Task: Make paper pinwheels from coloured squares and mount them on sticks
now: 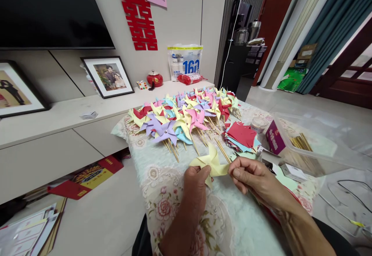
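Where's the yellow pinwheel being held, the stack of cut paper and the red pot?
Yellow pinwheel [214, 163]: head view, paper near its middle.
Stack of cut paper [241, 134]: head view, red top sheet.
Red pot [155, 80]: head view, rounded body.

You are holding a pale yellow paper pinwheel [213, 162] between the thumb and fingers of your left hand [197, 177], while your right hand [254, 176] is pinching the tip of one blade [223, 169] above a pale green, flower-patterned tablecloth [244, 219]. Beyond them, many-coloured paper pinwheels [186, 126] on thin wooden sticks [174, 154] are lying crowded together, with a stack of cut paper sheets topped with red [241, 134] resting just to their right. Farther right, a clear plastic box [329, 149] is holding a bundle of loose tan sticks [302, 142], and behind, a round red pot with a pale lid [155, 80] is standing on a long white cabinet [58, 147].
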{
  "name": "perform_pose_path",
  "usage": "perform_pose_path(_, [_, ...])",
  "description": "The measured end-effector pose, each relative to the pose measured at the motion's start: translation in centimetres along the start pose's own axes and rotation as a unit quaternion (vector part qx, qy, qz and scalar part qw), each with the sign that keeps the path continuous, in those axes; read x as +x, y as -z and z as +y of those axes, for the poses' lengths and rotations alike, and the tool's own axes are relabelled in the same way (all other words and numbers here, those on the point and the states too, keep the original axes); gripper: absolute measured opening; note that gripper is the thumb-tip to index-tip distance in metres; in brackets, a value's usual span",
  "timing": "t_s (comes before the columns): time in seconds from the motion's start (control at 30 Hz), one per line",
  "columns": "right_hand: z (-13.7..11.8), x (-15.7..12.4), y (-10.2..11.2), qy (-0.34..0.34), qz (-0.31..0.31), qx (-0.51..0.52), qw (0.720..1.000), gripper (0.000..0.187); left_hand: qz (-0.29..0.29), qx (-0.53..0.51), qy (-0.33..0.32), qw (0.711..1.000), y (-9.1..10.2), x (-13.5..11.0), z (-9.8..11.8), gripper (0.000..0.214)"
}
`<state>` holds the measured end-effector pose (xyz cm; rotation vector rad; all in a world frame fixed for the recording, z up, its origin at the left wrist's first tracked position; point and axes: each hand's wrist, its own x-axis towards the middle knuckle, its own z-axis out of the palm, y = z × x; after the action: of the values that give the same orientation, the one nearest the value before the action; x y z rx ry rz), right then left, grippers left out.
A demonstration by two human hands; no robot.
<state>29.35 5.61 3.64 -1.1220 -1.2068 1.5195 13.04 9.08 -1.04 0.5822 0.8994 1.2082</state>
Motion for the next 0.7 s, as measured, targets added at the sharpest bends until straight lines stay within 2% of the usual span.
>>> perform_pose_path(0.1, [-0.1,-0.3,0.0,0.016,0.008,-0.045,0.999,0.027,0.014,0.006,-0.008,1.000,0.0,0.0,0.0,0.019])
perform_pose_path(0.2, [-0.5,-0.7,-0.5,0.042,0.036,-0.145,0.988,0.023,0.029,0.013,-0.022,0.999,-0.1,0.2,-0.2,0.020])
perform_pose_path(0.33, [-0.9,-0.9,-1.4,0.129,0.072,-0.268,0.952,0.018,0.030,0.033,-0.038,0.998,-0.2,0.3,-0.4,0.013])
perform_pose_path(0.53, [-0.1,-0.3,-2.1,0.232,0.099,-0.349,0.903,0.013,0.014,0.071,-0.059,0.996,0.3,0.4,-0.9,0.009])
perform_pose_path(0.7, [1.1,0.4,-2.6,0.265,0.121,-0.399,0.869,0.017,-0.016,0.087,-0.067,0.994,0.3,0.5,-1.1,0.009])
